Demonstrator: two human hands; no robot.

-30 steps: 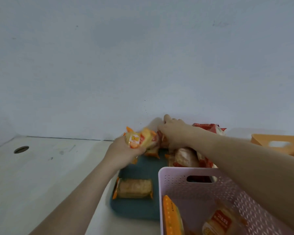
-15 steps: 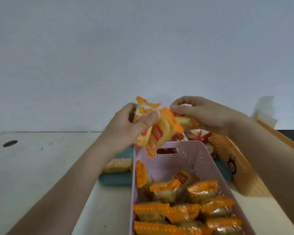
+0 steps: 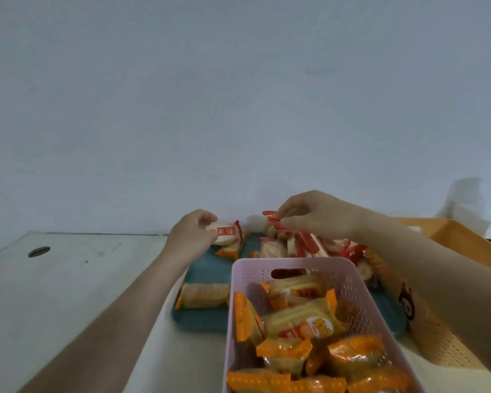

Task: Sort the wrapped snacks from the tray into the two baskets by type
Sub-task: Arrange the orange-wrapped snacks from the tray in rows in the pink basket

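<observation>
From where I stood, the left hand (image 3: pixel 193 234) was over the far left corner of the teal tray (image 3: pixel 207 319), its fingers (image 3: pixel 209 216) and thumb curled round a pale round snack (image 3: pixel 224 235). That packet faced the camera, its red crimped end pointing right. It bore a small red label (image 3: pixel 221 231) with white characters, too blurred for me to read. The right hand (image 3: pixel 318 217) hovered above the tray's far edge, fingertips pinching a red-edged snack (image 3: pixel 272 219) by its crimped seam, which pointed left. Below it lay a pile of red-wrapped snacks (image 3: pixel 309 245), heaped at odd angles against the wall (image 3: pixel 238 109). On the tray's left side, just beside the pink basket (image 3: pixel 289 260), rested a lone snack (image 3: pixel 204 295). Its long axis ran left to right, with an orange crimp showing at its left end. The pink basket stood on the near part of the tray and held the orange-wrapped snacks (image 3: pixel 284 350). Most of them lay crosswise, and one stood on edge along the left wall. One of these showed a round yellow sticker (image 3: pixel 319 326) with what looked like a cartoon figure, and red print beside it that I could not make out. The orange basket (image 3: pixel 451 236) sat to the right, touching the tray's right side as far as I could tell, with a dark bear figure (image 3: pixel 405 297) printed on its near wall. Everything rested on a white desk (image 3: pixel 54 293) with a round hole (image 3: pixel 39 251) near its far left edge.
</observation>
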